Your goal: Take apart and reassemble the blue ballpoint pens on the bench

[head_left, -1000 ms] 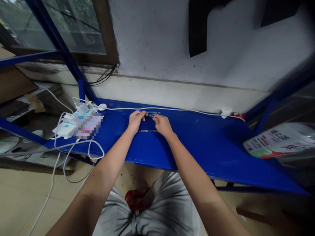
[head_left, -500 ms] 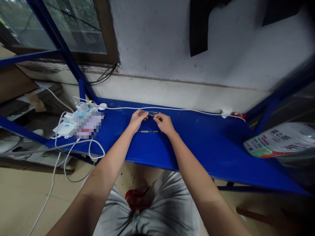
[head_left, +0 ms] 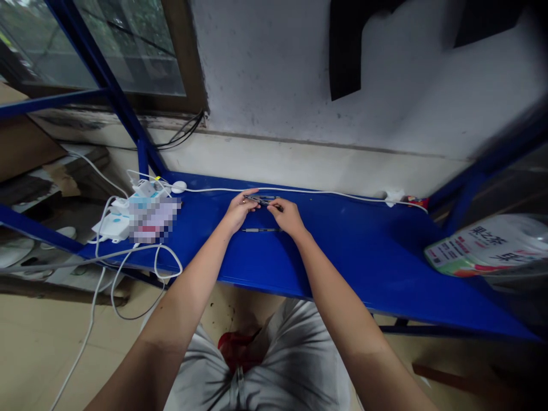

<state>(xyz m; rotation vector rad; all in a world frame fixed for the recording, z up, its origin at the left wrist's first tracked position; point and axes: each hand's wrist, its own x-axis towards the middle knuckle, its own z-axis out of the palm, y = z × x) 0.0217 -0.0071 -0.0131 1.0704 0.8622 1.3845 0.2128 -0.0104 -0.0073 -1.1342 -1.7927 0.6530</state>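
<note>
Both my hands are over the blue shelf (head_left: 342,245), near its middle. Between them are several thin dark pens (head_left: 262,200), lying side to side. My left hand (head_left: 242,210) holds their left ends, its index finger stretched out along the top. My right hand (head_left: 286,213) is closed, thumb and fingers pinching the right ends. How many pens there are is too small to tell. Nearer to me, another grey and black pen (head_left: 259,230) lies on the shelf, its right end close under my right hand.
White power strips and chargers (head_left: 117,220) with tangled cables are at the shelf's left end. A white cable (head_left: 325,193) runs along the back edge. A large labelled bottle (head_left: 492,245) lies at the right, and a red packet (head_left: 418,202) sits at the back right.
My left thumb has moved off the top of the pens, and the left index finger has stretched out. My right hand has barely moved.
</note>
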